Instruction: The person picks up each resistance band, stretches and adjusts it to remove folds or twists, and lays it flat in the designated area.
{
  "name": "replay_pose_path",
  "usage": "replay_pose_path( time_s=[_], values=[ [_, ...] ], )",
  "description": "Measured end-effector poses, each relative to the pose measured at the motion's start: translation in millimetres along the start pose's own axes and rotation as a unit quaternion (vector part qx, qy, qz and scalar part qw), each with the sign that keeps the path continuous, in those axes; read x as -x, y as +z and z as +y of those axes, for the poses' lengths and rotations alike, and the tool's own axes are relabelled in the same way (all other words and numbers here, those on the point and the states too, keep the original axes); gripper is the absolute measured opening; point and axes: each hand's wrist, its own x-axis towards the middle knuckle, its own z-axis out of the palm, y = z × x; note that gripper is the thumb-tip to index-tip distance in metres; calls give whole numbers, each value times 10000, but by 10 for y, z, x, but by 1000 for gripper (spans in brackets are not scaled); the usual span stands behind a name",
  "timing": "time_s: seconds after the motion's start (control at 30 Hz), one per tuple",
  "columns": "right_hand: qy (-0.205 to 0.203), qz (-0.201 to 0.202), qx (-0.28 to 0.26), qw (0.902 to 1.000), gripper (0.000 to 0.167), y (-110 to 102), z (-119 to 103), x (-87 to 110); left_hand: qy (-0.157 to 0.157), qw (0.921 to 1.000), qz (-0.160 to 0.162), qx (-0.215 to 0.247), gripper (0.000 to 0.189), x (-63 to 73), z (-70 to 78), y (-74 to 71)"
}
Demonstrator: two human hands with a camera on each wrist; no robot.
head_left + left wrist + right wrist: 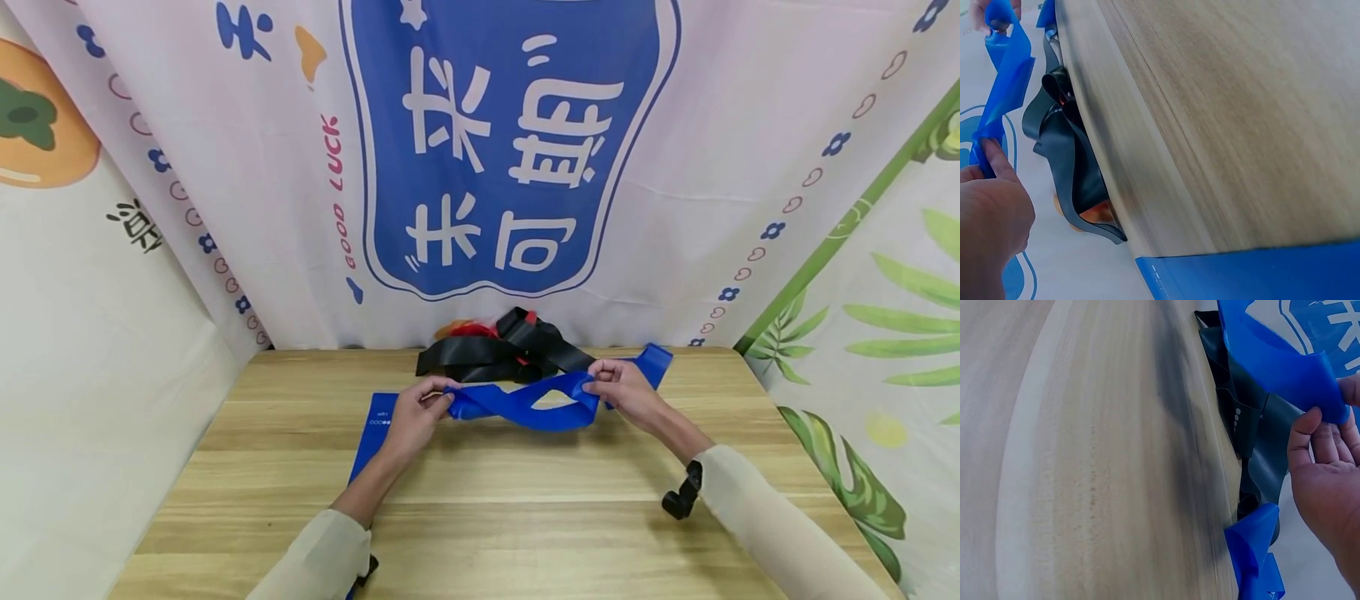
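A flat blue resistance band [517, 406] is stretched loosely between my two hands above the table, twisted into loops with an opening near the right. My left hand [415, 421] pinches it between thumb and fingers on the left. On the right, my right hand [630, 394] pinches a folded part, and the right wrist view shows the band [1285, 375] curving into those fingers. One length of the blue band [370, 433] with small white print runs down the table beside my left forearm. Another blue end [654, 364] lies behind my right hand; how the pieces join is hidden.
Heaped at the table's back edge are black resistance bands [468, 357], with something red [472, 330] and orange among them. Directly behind hangs a printed curtain [300, 208]. The wooden table [510, 517] extends toward me.
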Motion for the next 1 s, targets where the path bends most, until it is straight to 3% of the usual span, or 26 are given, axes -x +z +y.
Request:
replay_pose_path(
  time_s=[0.3, 0.43, 0.67, 1.0],
  values=[
    [-56, -274, 183, 9994, 44, -17, 63, 5, -56, 9983, -333, -473, 32, 17, 13, -43],
    [52, -419, 511, 9978, 37, -14, 57, 21, 31, 9977, -346, -585, 34, 19, 6, -55],
    [-39, -657, 694, 9954, 32, -20, 72, 50, -11, 9976, -3, -695, 34, 21, -2, -79],
    [-236, -290, 1164, 9925, 29, -36, 107, 81, -193, 9973, 433, -558, 20, 26, -23, -107]
  ],
)
